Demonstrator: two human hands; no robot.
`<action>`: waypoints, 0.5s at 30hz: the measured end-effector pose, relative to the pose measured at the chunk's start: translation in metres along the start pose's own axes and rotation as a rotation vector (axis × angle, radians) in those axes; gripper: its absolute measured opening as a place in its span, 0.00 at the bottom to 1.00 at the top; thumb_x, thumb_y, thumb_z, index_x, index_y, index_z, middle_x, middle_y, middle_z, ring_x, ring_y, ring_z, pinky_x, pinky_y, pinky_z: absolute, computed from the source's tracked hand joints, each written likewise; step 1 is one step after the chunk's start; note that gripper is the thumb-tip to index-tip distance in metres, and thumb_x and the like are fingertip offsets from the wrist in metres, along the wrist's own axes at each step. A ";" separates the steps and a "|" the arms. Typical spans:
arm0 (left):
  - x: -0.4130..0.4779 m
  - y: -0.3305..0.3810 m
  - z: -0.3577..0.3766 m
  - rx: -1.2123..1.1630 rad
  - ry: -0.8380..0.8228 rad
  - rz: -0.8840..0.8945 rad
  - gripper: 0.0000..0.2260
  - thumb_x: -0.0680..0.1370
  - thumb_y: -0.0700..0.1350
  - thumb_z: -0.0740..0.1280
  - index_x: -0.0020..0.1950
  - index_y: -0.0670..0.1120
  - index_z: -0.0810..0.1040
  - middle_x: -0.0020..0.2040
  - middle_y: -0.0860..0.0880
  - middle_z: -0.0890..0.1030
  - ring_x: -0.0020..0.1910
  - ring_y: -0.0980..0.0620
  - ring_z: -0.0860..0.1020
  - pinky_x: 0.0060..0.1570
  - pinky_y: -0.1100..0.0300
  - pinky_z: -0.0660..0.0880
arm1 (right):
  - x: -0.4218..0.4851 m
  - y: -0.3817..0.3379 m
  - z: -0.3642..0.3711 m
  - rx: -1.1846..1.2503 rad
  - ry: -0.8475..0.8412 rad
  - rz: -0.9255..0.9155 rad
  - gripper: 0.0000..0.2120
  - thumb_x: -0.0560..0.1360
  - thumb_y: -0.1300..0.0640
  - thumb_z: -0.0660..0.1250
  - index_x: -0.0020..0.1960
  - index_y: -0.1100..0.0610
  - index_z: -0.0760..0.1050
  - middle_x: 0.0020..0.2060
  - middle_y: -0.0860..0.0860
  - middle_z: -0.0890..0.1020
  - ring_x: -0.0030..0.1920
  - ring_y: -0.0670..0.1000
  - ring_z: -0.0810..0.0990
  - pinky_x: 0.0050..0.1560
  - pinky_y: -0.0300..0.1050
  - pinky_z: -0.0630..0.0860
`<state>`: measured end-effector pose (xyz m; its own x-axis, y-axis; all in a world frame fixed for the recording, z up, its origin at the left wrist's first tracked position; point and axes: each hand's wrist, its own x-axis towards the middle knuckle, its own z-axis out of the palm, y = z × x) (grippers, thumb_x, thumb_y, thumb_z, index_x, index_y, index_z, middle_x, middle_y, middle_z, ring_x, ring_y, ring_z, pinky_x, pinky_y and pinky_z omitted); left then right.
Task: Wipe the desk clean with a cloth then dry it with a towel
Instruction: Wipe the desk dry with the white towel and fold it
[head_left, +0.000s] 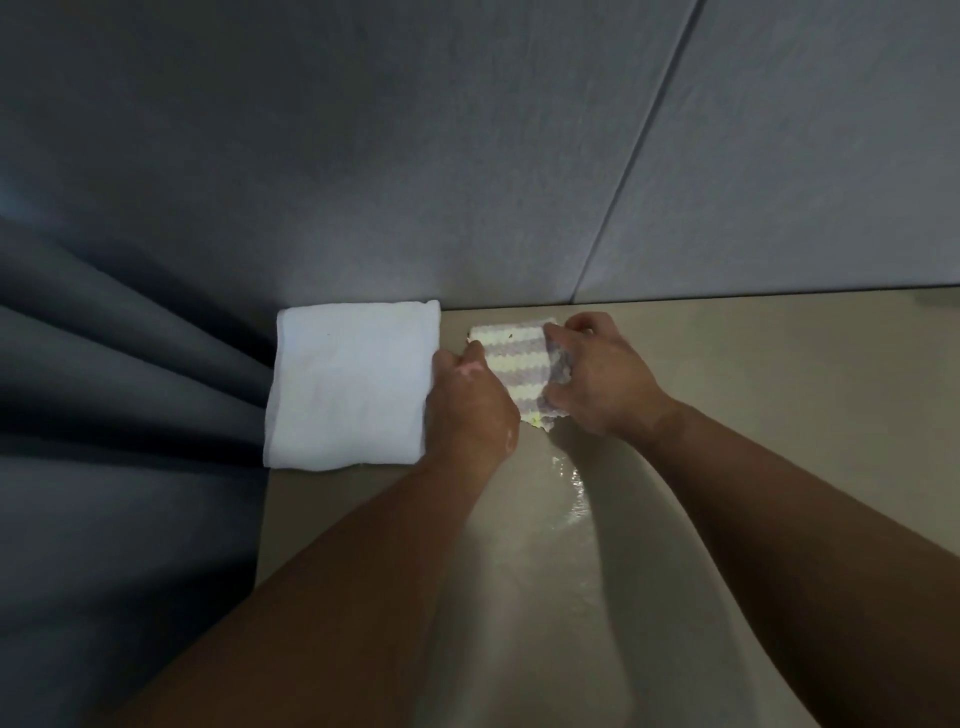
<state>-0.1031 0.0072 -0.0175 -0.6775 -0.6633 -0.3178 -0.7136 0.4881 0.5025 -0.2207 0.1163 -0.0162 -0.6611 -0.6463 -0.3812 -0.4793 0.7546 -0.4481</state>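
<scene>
A small cloth (514, 356) with purple and white stripes lies on the beige desk (753, 358) near the back wall. My left hand (470, 400) grips its left edge and my right hand (597, 371) pinches its right edge, fingers curled over the fabric. A folded white towel (348, 384) lies flat at the desk's back left corner, right beside my left hand. A wet, shiny streak (571, 493) runs down the desk from just below the cloth.
A grey padded wall (519, 156) rises behind the desk. Dark blue curtain folds (119, 364) hang past the desk's left edge. Bare desk surface stretches to the right of my right hand.
</scene>
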 end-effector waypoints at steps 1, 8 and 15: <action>-0.005 0.000 -0.002 -0.008 -0.015 0.005 0.28 0.77 0.42 0.72 0.76 0.47 0.68 0.64 0.44 0.71 0.59 0.42 0.79 0.60 0.55 0.76 | -0.004 -0.002 0.001 -0.022 0.008 -0.001 0.35 0.72 0.53 0.75 0.77 0.51 0.68 0.73 0.55 0.65 0.70 0.60 0.71 0.69 0.50 0.72; -0.062 -0.056 -0.053 -0.110 0.197 0.037 0.18 0.78 0.45 0.74 0.67 0.49 0.78 0.62 0.48 0.78 0.57 0.47 0.79 0.56 0.59 0.76 | -0.058 -0.051 0.030 0.024 0.310 -0.298 0.24 0.73 0.54 0.70 0.69 0.57 0.77 0.70 0.59 0.75 0.63 0.62 0.80 0.54 0.55 0.82; -0.038 -0.150 -0.091 0.092 0.300 -0.199 0.28 0.77 0.56 0.72 0.72 0.45 0.71 0.70 0.40 0.71 0.68 0.38 0.70 0.63 0.44 0.74 | -0.019 -0.134 0.057 -0.110 0.054 -0.499 0.27 0.82 0.49 0.62 0.80 0.50 0.65 0.82 0.55 0.60 0.81 0.59 0.59 0.80 0.59 0.61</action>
<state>0.0458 -0.0925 -0.0080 -0.4511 -0.8806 -0.1452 -0.8484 0.3727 0.3759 -0.1109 0.0207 0.0047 -0.3641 -0.9261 -0.0989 -0.7999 0.3653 -0.4761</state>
